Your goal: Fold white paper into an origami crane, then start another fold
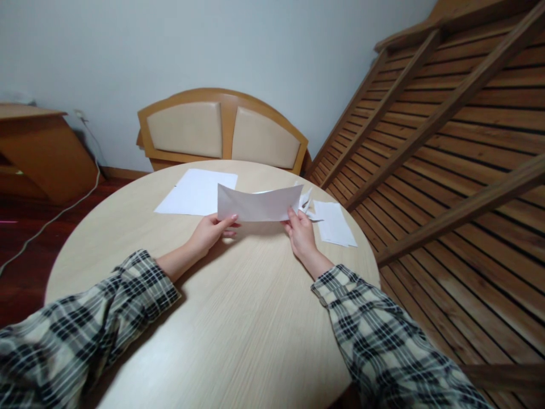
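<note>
A folded white paper sheet point(259, 203) is held upright above the round pale wooden table point(238, 318). My left hand point(212, 232) pinches its lower left corner, thumb on the near face. My right hand point(301, 233) pinches its lower right corner. Both arms wear plaid sleeves and reach over the table from the near edge.
A flat white sheet point(196, 192) lies on the table behind the held paper. Small folded paper pieces point(307, 200) and a small stack of white sheets point(334, 222) lie at the right. A padded wooden chair point(221, 132) stands behind the table, slatted wooden frame point(447, 142) leaning right.
</note>
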`<action>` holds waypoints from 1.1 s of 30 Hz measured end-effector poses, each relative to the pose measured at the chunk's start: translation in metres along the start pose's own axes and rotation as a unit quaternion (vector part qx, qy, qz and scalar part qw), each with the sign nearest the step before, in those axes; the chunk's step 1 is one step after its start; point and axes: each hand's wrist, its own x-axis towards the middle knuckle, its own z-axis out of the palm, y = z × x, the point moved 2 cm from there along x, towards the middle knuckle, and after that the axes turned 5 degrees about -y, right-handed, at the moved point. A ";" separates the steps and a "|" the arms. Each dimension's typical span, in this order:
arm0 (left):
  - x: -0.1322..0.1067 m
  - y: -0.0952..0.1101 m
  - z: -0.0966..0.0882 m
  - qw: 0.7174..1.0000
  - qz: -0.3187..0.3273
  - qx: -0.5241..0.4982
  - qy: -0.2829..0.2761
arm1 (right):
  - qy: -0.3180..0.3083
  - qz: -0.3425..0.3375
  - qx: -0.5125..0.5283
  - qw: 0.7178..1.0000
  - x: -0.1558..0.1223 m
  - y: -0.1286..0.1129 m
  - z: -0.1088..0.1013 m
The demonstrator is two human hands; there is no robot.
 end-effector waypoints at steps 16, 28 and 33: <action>0.009 -0.003 -0.012 0.999 0.027 -0.021 0.032 | -0.027 0.067 -0.005 0.997 -0.005 0.002 0.003; 0.006 0.002 -0.006 0.997 0.043 -0.035 0.051 | -0.003 0.044 0.012 0.999 -0.006 0.003 0.006; 0.005 0.002 -0.004 0.997 0.062 -0.016 0.053 | 0.025 0.049 0.041 0.998 -0.007 0.004 0.007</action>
